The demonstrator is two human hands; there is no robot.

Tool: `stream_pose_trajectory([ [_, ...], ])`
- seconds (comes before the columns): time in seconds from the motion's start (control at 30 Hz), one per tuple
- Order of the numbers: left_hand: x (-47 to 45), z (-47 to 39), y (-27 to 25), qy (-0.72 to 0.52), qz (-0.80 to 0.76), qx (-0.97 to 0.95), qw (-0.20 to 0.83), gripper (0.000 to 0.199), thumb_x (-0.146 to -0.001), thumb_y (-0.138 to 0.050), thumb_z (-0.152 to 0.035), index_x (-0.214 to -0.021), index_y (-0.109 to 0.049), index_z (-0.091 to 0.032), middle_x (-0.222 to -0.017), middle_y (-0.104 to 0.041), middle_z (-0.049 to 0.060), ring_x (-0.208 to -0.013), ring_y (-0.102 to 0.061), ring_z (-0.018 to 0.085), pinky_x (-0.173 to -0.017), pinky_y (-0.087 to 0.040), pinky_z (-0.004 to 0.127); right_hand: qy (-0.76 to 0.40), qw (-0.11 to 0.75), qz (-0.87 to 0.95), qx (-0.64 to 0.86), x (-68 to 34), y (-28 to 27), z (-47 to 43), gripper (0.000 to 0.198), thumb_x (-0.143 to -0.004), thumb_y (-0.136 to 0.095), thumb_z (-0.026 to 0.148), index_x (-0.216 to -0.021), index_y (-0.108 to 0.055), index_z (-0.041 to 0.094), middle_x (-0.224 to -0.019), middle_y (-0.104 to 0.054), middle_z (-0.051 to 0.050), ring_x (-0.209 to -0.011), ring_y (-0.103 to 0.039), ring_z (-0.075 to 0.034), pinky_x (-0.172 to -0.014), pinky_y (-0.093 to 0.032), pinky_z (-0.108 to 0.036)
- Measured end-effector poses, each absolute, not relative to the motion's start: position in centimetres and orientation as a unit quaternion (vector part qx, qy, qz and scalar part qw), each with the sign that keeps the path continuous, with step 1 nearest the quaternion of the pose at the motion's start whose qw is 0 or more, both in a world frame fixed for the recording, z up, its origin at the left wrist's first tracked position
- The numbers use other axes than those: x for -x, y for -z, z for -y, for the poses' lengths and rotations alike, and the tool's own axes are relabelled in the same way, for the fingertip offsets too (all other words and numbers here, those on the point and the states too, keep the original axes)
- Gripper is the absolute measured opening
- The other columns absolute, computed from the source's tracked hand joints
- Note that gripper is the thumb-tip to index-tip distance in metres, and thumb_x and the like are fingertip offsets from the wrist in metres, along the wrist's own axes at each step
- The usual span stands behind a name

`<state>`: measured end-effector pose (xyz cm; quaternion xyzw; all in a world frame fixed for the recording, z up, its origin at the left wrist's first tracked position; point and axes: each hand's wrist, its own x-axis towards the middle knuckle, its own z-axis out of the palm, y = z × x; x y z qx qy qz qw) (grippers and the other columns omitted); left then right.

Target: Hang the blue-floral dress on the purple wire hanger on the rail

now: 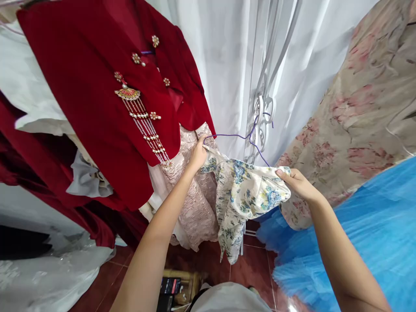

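A white garment with a blue floral print (251, 186) hangs from a thin purple hanger (238, 135), whose hook lies by a white metal rack (264, 108). My left hand (199, 154) is closed at the hanger's left end, pinching the garment's edge there. On the other side, my right hand (294, 182) grips the garment's upper right corner, thumb on top, near the hanger's right end. The cloth is stretched between both hands, and its lower part droops toward the floor.
To the left hangs a dark red velvet jacket (87, 86) with beaded ornaments, over a pink brocade skirt (195, 203). A beige floral dress (351, 112) and blue tulle (357, 242) fill the right. White curtains (224, 56) hang behind. A phone (170, 286) lies below on a wooden piece.
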<state>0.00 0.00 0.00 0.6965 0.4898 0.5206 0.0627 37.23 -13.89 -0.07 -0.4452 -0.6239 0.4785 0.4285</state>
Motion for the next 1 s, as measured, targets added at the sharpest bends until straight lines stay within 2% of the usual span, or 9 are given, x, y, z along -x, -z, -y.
stream_pose_trajectory([
  [0.2, 0.0, 0.3, 1.0, -0.553, -0.478, -0.673, 0.113, 0.035, -0.083, -0.042, -0.006, -0.098, -0.071, -0.019, -0.105, -0.075, 0.006, -0.105, -0.067, 0.024, -0.101, -0.051, 0.038, -0.501, 0.497, 0.559, 0.435, -35.6, -0.4, 11.8, 0.057, -0.066, -0.076, 0.077, -0.066, -0.067, 0.020, -0.056, -0.066, -0.002, -0.051, -0.061, -0.020, -0.050, -0.049, -0.030],
  [0.33, 0.6, 2.5, 1.9, -0.536, -0.473, -0.689, 0.115, 0.036, -0.085, -0.041, -0.008, -0.104, -0.070, -0.018, -0.109, -0.074, 0.007, -0.107, -0.067, 0.023, -0.099, -0.051, 0.038, -0.481, 0.483, 0.581, 0.445, -37.1, -2.3, 12.1, 0.052, -0.071, -0.077, 0.070, -0.089, -0.074, 0.021, -0.075, -0.073, -0.003, -0.064, -0.067, -0.021, -0.056, -0.053, -0.029],
  [0.43, 0.9, 5.0, 2.6, -0.528, -0.478, -0.694, 0.106, 0.040, -0.088, -0.042, -0.010, -0.116, -0.068, -0.020, -0.119, -0.071, 0.006, -0.115, -0.065, 0.023, -0.104, -0.049, 0.038, -0.415, 0.475, 0.624, 0.462, -39.7, -3.0, 14.8, 0.049, -0.081, -0.073, 0.062, -0.115, -0.073, 0.027, -0.106, -0.076, -0.005, -0.095, -0.070, -0.025, -0.076, -0.057, -0.029],
  [0.53, 0.7, 7.1, 3.5, -0.541, -0.480, -0.686, 0.082, 0.043, -0.090, -0.041, -0.010, -0.123, -0.067, -0.021, -0.125, -0.070, 0.006, -0.121, -0.063, 0.022, -0.109, -0.046, 0.038, -0.355, 0.496, 0.641, 0.466, -40.8, -1.8, 17.3, 0.046, -0.083, -0.074, 0.055, -0.121, -0.071, 0.028, -0.121, -0.073, -0.006, -0.113, -0.066, -0.027, -0.091, -0.055, -0.033],
  [0.6, 0.2, 8.0, 4.3, -0.562, -0.471, -0.674, 0.089, 0.044, -0.091, -0.042, -0.011, -0.127, -0.065, -0.020, -0.130, -0.068, 0.008, -0.125, -0.060, 0.022, -0.113, -0.044, 0.038, -0.298, 0.573, 0.596, 0.477, -40.6, -0.3, 17.7, 0.042, -0.084, -0.074, 0.052, -0.117, -0.071, 0.026, -0.115, -0.074, -0.006, -0.108, -0.067, -0.027, -0.088, -0.056, -0.035],
  [0.67, -0.3, 8.5, 5.1, -0.581, -0.461, -0.660, 0.118, 0.042, -0.093, -0.043, -0.013, -0.130, -0.063, -0.018, -0.134, -0.066, 0.010, -0.128, -0.059, 0.022, -0.114, -0.043, 0.039, -0.255, 0.656, 0.515, 0.489, -40.3, 1.2, 17.1, 0.033, -0.082, -0.075, 0.051, -0.103, -0.073, 0.025, -0.098, -0.076, -0.005, -0.090, -0.069, -0.025, -0.075, -0.056, -0.034],
  [0.8, -0.7, 8.7, 6.1, -0.599, -0.454, -0.642, 0.151, 0.040, -0.097, -0.045, -0.020, -0.133, -0.061, -0.018, -0.139, -0.063, 0.011, -0.133, -0.056, 0.023, -0.117, -0.041, 0.040, -0.392, 0.657, 0.445, 0.465, -40.9, 2.5, 14.7, 0.030, -0.070, -0.081, 0.051, -0.074, -0.065, 0.025, -0.062, -0.063, 0.001, -0.051, -0.056, -0.018, -0.049, -0.047, -0.031],
  [0.9, -0.5, 8.2, 5.9, -0.609, -0.445, -0.637, 0.162, 0.039, -0.098, -0.047, -0.025, -0.134, -0.060, -0.018, -0.139, -0.063, 0.012, -0.130, -0.058, 0.024, -0.116, -0.042, 0.039, -0.469, 0.624, 0.454, 0.430, -40.8, 2.7, 13.5, 0.040, -0.059, -0.083, 0.059, -0.070, -0.061, 0.027, -0.063, -0.063, 0.000, -0.055, -0.060, -0.022, -0.053, -0.054, -0.036],
  [1.0, -0.2, 7.0, 5.5, -0.623, -0.432, -0.629, 0.174, 0.037, -0.098, -0.048, -0.029, -0.131, -0.062, -0.018, -0.137, -0.064, 0.012, -0.128, -0.060, 0.024, -0.115, -0.043, 0.039, -0.446, 0.577, 0.511, 0.455, -38.6, 3.1, 13.1, 0.057, -0.064, -0.064, 0.085, -0.072, -0.062, 0.028, -0.069, -0.068, -0.005, -0.069, -0.068, -0.030, -0.063, -0.060, -0.045],
])
